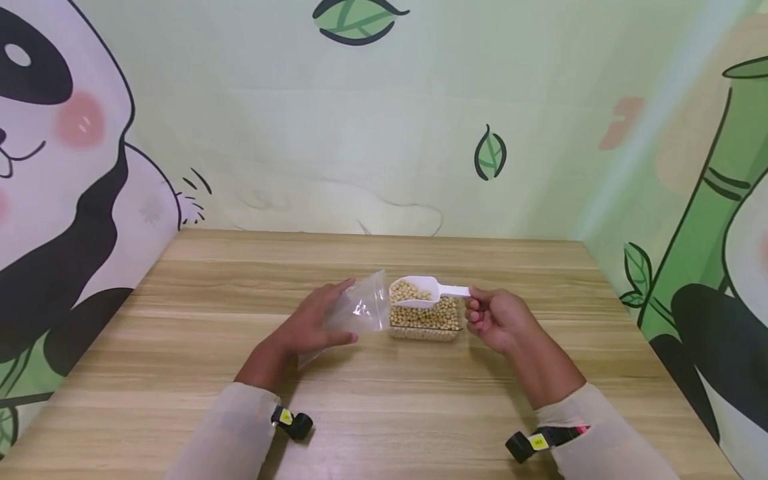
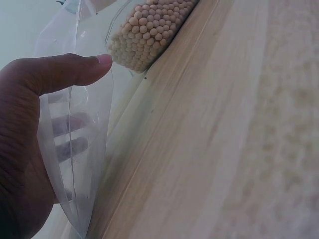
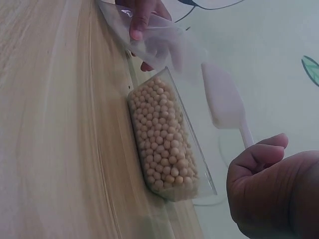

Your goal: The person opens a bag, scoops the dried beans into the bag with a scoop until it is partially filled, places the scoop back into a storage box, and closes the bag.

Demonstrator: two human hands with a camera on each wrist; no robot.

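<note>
Panda mural (image 1: 96, 220), wood-grain surface (image 1: 414, 400). Toward far edge: zip bag (image 1: 364, 310), probably limp, slippery, left hand (image 1: 309, 323) fingers wide around it; box (image 1: 426, 334) of soybeans (image 1: 445, 313), likely heaviest; scoop (image 1: 435, 293) above, likely light, right hand (image 1: 501, 320) pinching handle (image 1: 454, 291), best hold.

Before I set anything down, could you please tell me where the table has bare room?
Bare tabletop lies left of the left hand, right of the right hand, and behind the container towards the wall. The middle is crowded with bag, scoop and container.
</note>
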